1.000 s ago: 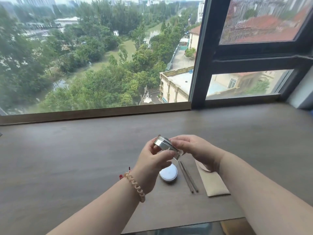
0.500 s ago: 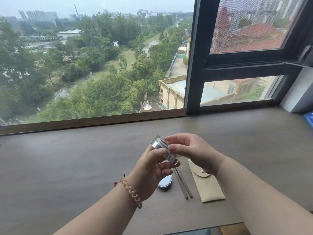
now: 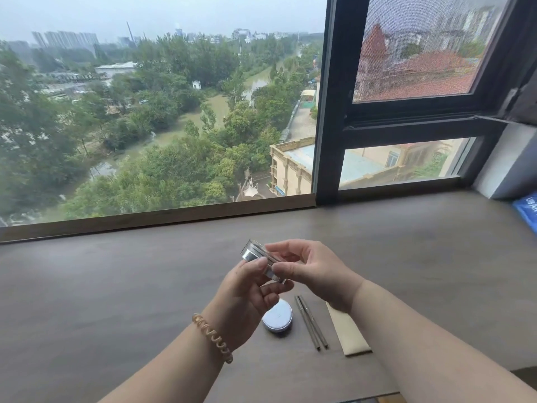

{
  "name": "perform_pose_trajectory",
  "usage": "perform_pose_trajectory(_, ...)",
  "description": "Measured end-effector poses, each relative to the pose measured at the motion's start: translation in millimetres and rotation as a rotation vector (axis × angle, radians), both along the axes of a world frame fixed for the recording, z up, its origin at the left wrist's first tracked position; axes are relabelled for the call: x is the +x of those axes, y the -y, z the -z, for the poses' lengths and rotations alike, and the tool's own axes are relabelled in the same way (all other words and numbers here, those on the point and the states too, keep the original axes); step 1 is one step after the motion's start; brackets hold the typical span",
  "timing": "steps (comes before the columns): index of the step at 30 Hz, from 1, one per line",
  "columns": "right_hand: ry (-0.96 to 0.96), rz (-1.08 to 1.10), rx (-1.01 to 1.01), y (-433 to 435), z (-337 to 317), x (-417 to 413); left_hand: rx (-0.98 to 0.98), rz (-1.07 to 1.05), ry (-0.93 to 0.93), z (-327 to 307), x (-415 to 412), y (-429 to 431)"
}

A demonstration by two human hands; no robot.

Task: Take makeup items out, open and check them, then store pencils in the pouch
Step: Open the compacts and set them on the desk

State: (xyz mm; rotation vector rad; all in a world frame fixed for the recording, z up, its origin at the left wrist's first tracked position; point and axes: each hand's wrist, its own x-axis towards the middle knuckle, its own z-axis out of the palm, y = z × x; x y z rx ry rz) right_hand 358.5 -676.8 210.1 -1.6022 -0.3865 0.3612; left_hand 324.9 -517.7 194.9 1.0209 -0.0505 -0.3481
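Note:
A small silver compact (image 3: 255, 255) is held tilted above the table, gripped by both hands. My left hand (image 3: 247, 298) holds it from below with thumb on top; my right hand (image 3: 313, 271) pinches its right side. Whether its lid is open I cannot tell. Under the hands, on the brown table (image 3: 116, 286), lie a round white cushion case (image 3: 278, 317), two thin dark pencils (image 3: 311, 322) side by side, and a beige pouch (image 3: 348, 334), partly hidden by my right wrist.
A wide window with a wooden sill (image 3: 157, 218) and a black frame (image 3: 328, 112) runs along the table's far edge. A blue packet (image 3: 527, 209) lies at the far right. The table's near edge (image 3: 377, 398) is close to my arms.
The camera has tilted up, showing more window and sky. Both hands keep hold of the silver compact, which has turned slightly; the items on the table have not moved.

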Motion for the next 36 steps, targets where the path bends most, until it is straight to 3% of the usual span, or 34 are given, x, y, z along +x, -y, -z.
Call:
perform_pose_trajectory(7,-0.12,0.133,0.234,-5.0,13.0,-4.6,-0.085,0.06,-0.022,5.9,-5.5,-4.8)
perform_pose_trajectory(11,-0.208,0.277,0.219,-13.0,23.1,-4.1,-0.1,0.099,-0.125,11.0,-12.1,-11.9)
perform_pose_trajectory(19,-0.283,0.374,0.221,-22.0,31.5,2.2,0.238,-0.147,-0.279,19.6,-24.9,-17.4)
perform_pose_trajectory(26,-0.414,0.366,0.088,-25.9,53.6,6.8,0.319,-0.191,-0.395,45.4,-38.1,-19.6)
perform_pose_trajectory(36,-0.424,0.434,-0.184,-6.9,105.3,-3.3,0.293,-0.397,-0.707,119.7,-43.3,-8.6)
